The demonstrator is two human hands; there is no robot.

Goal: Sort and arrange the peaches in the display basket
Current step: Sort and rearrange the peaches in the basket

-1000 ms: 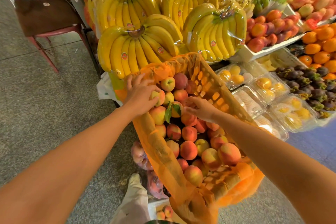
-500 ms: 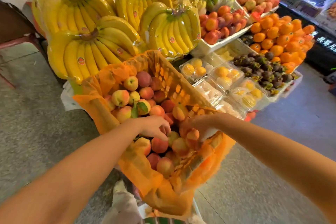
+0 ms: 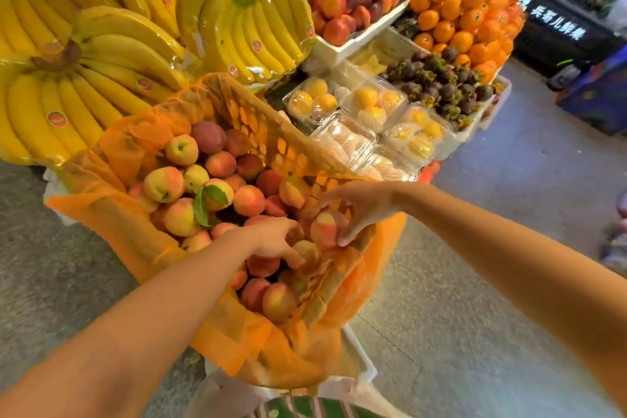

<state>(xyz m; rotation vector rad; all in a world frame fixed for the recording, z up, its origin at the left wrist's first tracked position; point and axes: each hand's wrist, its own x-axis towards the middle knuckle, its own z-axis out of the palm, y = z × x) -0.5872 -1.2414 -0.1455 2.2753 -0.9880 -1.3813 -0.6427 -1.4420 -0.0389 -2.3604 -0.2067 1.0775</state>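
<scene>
An orange display basket (image 3: 234,336) lined with orange mesh holds several peaches (image 3: 220,163), red and yellow-green, one with a green leaf (image 3: 207,200). My right hand (image 3: 359,207) grips a peach (image 3: 327,227) at the basket's right rim. My left hand (image 3: 278,241) reaches into the middle of the pile, fingers curled down round a yellowish peach (image 3: 307,249) just left of the right hand.
Wrapped banana bunches (image 3: 237,20) stand behind the basket. To the right are clear boxes of yellow fruit (image 3: 373,105), mangosteens (image 3: 441,81), oranges (image 3: 468,10) and a white tray of nectarines (image 3: 349,7). Grey pavement (image 3: 492,214) lies on both sides.
Both hands have come from the far end of the basket to its near right part. The right hand now holds a peach at the rim; the camera has swung right.
</scene>
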